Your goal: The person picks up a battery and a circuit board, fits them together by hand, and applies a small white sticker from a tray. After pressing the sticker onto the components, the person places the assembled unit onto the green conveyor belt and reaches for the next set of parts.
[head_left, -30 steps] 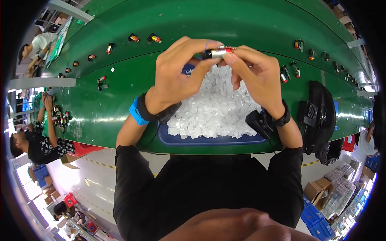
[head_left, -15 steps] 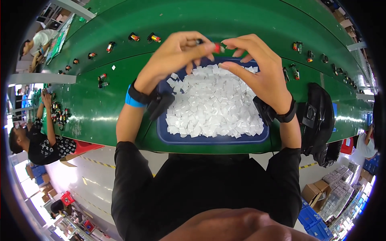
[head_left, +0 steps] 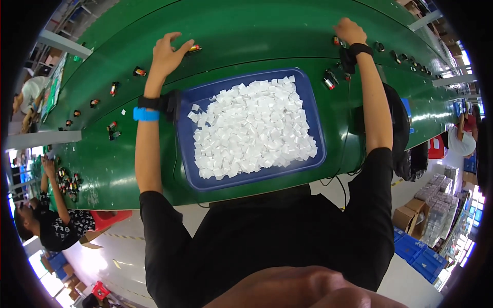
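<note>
My left hand is over the far left of the green table, fingers apart and nothing in them. Just beyond its thumb tip lies a small red-and-yellow cylindrical part. Far to the right, my right hand has its fingers bent down close together over another small red-and-yellow cylindrical part; their tips are hidden, so a grip on it is unclear. Between my forearms sits a blue tray, filled with many small white squares.
Similar small parts run in a line along the left, with more parts right of the tray. Farther right stand a black bag and cables. A person works at a pile of parts on the left.
My hands have parted from above the tray, left hand going left, right hand far right. The small red part between them is gone from there; a part now lies beside my left thumb. The view has turned.
</note>
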`<action>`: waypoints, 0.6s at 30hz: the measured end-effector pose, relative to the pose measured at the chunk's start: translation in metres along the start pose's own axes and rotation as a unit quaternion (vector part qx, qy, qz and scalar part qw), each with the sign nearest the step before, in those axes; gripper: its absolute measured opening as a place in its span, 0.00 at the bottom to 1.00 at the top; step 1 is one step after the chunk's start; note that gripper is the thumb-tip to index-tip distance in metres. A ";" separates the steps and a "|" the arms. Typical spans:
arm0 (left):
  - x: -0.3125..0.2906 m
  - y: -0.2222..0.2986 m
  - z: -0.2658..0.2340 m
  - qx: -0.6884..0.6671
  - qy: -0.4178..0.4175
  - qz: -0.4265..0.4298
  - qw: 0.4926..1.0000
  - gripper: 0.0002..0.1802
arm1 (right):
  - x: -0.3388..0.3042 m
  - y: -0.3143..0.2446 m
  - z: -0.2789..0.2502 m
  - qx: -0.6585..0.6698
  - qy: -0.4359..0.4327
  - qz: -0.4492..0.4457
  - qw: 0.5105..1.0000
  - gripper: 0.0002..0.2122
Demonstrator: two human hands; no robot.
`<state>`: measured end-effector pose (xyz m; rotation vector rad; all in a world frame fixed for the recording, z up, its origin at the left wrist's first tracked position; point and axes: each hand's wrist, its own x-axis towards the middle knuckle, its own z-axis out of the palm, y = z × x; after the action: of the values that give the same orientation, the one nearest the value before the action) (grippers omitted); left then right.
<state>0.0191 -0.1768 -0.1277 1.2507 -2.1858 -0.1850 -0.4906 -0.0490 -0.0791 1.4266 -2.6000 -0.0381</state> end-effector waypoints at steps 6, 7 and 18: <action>-0.045 0.068 -0.082 -0.311 -0.183 -0.069 0.930 0.25 | 0.017 0.031 0.053 0.042 -0.068 0.036 0.996 0.22; -0.048 0.074 -0.088 -0.323 -0.215 -0.067 0.919 0.23 | 0.013 0.029 0.053 0.060 -0.077 0.060 0.993 0.22; -0.062 0.127 -0.097 -0.472 -0.331 -0.151 0.803 0.23 | -0.151 -0.148 -0.094 0.334 0.217 -0.449 0.800 0.03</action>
<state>0.0033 -0.0400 -0.0254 0.9525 -1.8577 -1.8268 -0.2724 0.0039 -0.0238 2.3947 -1.3894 1.0280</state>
